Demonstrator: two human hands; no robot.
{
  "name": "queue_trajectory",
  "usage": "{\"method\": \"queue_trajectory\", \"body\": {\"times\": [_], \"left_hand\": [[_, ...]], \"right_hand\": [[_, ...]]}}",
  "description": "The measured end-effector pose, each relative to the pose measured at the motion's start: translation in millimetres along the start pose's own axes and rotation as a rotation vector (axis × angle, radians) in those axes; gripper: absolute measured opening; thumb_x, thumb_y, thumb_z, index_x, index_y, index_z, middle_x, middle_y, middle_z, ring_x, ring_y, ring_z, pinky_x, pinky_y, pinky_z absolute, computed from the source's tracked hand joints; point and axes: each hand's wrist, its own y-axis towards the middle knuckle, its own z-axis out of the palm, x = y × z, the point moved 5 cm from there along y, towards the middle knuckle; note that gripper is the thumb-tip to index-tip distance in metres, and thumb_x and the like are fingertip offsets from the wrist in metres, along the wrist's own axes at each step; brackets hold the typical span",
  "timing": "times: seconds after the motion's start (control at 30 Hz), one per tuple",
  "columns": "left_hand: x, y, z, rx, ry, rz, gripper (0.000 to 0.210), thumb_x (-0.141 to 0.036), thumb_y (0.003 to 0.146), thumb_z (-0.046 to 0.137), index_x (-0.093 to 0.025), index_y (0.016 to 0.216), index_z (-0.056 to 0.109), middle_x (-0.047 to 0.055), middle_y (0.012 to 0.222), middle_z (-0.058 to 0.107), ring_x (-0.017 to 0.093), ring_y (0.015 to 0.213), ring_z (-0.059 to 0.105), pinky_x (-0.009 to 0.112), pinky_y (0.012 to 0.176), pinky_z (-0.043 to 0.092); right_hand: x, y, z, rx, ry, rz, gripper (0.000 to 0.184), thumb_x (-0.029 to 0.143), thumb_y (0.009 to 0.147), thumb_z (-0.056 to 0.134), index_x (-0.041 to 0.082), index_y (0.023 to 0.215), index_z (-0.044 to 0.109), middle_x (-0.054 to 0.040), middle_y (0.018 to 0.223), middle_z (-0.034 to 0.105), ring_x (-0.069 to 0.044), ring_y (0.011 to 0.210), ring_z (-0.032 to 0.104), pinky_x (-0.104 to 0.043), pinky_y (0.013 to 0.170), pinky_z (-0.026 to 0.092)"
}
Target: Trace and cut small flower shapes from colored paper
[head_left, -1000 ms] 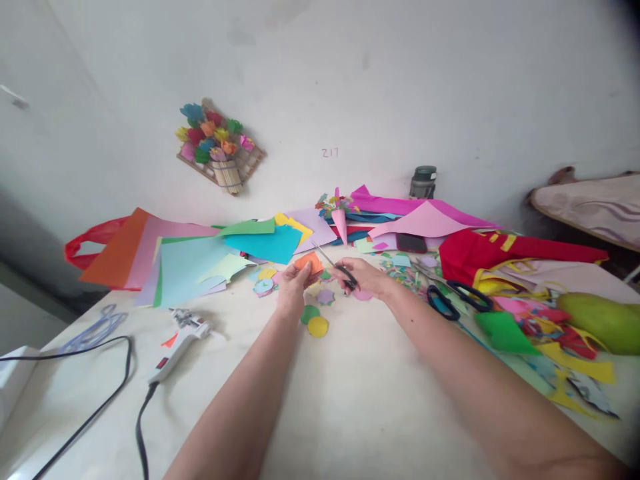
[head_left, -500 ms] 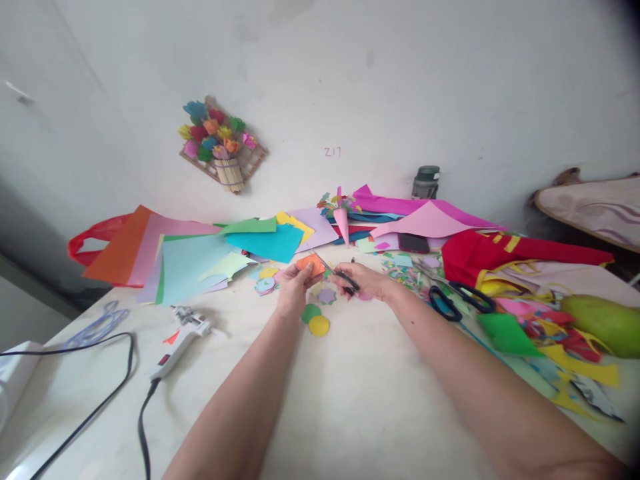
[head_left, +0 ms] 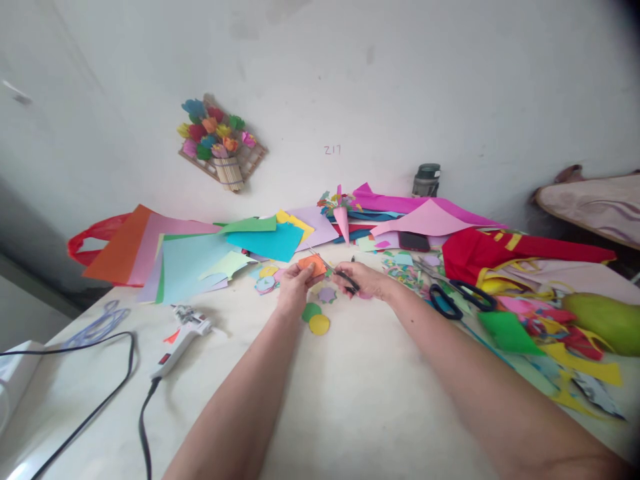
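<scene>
Between the thumb and fingers of my left hand (head_left: 295, 285) is a small piece of orange paper (head_left: 313, 265). My right hand (head_left: 364, 279) grips the dark handles of a pair of scissors (head_left: 349, 280), whose blades reach left to the edge of the orange paper. Below the hands lie a yellow paper circle (head_left: 319, 325) and a green paper circle (head_left: 311, 311), partly overlapping. A lilac scalloped paper shape (head_left: 327, 295) rests between the hands. Left of my left hand are several small cut shapes, among them a pale blue one (head_left: 265, 285).
A glue gun (head_left: 180, 343) with a black cord lies at left. Coloured paper sheets (head_left: 195, 267) line the back. At right are larger scissors (head_left: 460, 297), paper scraps (head_left: 555, 327), a green fruit (head_left: 603, 323) and red cloth (head_left: 500, 257). A phone (head_left: 413, 241) lies behind my right hand.
Both hands stay in nearly the same place, still holding the orange paper and the scissors. The scissor blades have shifted very slightly against the paper.
</scene>
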Motion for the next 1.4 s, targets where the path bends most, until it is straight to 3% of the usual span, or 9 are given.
{"method": "queue_trajectory", "body": {"times": [0.17, 0.47, 0.7, 1.0, 1.4], "left_hand": [[-1, 0, 0.6, 0.011, -0.004, 0.002, 0.030, -0.029, 0.054, 0.077, -0.012, 0.073, 0.061, 0.004, 0.073, 0.067, 0.014, 0.066, 0.064, 0.029, 0.068, 0.052], [0, 1, -0.2, 0.011, -0.006, 0.007, 0.030, -0.028, 0.054, 0.078, -0.012, 0.075, 0.062, 0.004, 0.074, 0.067, 0.015, 0.067, 0.064, 0.030, 0.068, 0.052], [0, 1, -1.4, 0.014, -0.008, 0.010, 0.031, -0.028, 0.054, 0.078, -0.012, 0.075, 0.063, 0.004, 0.074, 0.068, 0.015, 0.066, 0.064, 0.029, 0.067, 0.053], [1, 2, -1.9, 0.033, -0.012, 0.010, 0.027, -0.027, 0.057, 0.076, -0.012, 0.076, 0.064, 0.005, 0.076, 0.068, 0.014, 0.069, 0.064, 0.027, 0.066, 0.053], [0, 2, -3.3, 0.022, -0.022, 0.013, 0.026, -0.028, 0.058, 0.075, -0.012, 0.076, 0.064, 0.005, 0.076, 0.068, 0.015, 0.069, 0.064, 0.028, 0.067, 0.051]], "right_hand": [[4, -3, 1, 0.002, 0.013, 0.020, 0.019, 0.032, 0.066, 0.055, 0.017, 0.070, 0.045, 0.0059, 0.050, 0.046, -0.007, 0.041, 0.044, -0.018, 0.038, 0.030], [-2, 3, 2, 0.010, 0.040, 0.009, 0.021, 0.030, 0.063, 0.057, 0.017, 0.072, 0.044, 0.0076, 0.048, 0.043, -0.007, 0.040, 0.041, -0.020, 0.039, 0.031], [0, 3, 2, 0.046, 0.091, -0.028, 0.011, 0.025, 0.063, 0.049, 0.018, 0.067, 0.042, 0.0077, 0.047, 0.038, -0.007, 0.040, 0.040, -0.020, 0.039, 0.032], [12, -6, 6, 0.009, 0.036, 0.050, 0.008, 0.019, 0.064, 0.049, 0.017, 0.068, 0.042, 0.0077, 0.045, 0.040, -0.006, 0.037, 0.040, -0.019, 0.036, 0.026], [8, -3, 4, -0.009, 0.086, 0.087, 0.005, 0.022, 0.066, 0.045, 0.017, 0.067, 0.044, 0.0079, 0.041, 0.036, -0.007, 0.035, 0.038, -0.019, 0.033, 0.026]]}}
